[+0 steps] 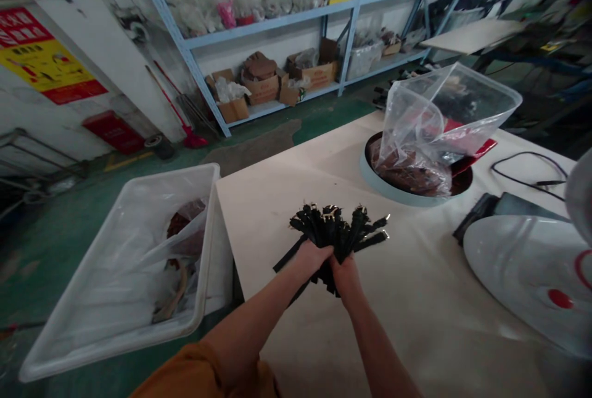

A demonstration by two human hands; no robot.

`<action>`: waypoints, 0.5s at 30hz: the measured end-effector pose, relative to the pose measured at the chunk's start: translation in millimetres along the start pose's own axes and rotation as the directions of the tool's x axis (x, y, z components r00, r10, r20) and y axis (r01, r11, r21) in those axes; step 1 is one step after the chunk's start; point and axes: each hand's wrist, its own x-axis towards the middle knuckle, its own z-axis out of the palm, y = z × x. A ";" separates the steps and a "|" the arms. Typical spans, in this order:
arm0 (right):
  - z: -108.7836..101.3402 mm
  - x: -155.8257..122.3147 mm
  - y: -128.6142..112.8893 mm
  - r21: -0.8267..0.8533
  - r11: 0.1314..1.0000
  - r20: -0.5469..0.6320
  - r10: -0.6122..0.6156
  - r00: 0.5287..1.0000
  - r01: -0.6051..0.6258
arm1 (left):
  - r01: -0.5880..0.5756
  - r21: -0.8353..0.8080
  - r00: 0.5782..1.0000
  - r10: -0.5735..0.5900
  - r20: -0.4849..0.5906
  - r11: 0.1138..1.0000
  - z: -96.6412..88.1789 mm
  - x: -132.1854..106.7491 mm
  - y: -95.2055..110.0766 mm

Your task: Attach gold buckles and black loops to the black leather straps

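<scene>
Both hands are closed around a bundle of black straps with gold-coloured metal pieces at their far ends. My left hand grips the bundle from the left, and my right hand wraps it from the right, close beside the left. The far ends fan out above my fingers, while shorter tails hang below. A few straps stick out sideways to the left and right. The bundle is just over the pale table; whether it touches the surface I cannot tell. My palms and most fingertips are hidden.
Left of the table stands a white plastic bin with brown pieces and clear plastic inside. A round tray holding a clear plastic bag sits farther back. On the right are a white fan and a dark cable. Blue shelves line the wall.
</scene>
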 end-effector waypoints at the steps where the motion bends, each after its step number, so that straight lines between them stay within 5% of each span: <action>1: 13.6 -10.8 0.0 0.013 1.000 0.025 0.008 1.000 -0.009 | -0.004 0.061 1.000 0.006 -0.026 0.998 -12.1 -7.2 -5.3; 5: 59.4 -40.6 7.0 0.005 0.997 0.087 0.072 0.994 -0.073 | -0.027 0.272 0.995 0.051 -0.083 0.962 -49.7 -21.0 -24.5; 8: 64.0 -51.0 13.8 -0.023 0.994 0.162 0.110 0.981 -0.107 | -0.031 0.371 0.995 0.065 -0.080 0.928 -60.4 -20.3 -35.6; 12: 20.2 -51.2 21.6 -0.070 0.991 0.244 0.126 0.962 -0.112 | -0.009 0.411 0.997 0.042 -0.071 0.911 -58.9 -17.4 -45.0; 15: -30.0 -37.9 26.5 -0.283 0.941 0.180 0.241 0.954 -0.184 | 0.020 0.424 0.996 0.018 -0.086 0.905 -55.8 -17.1 -47.5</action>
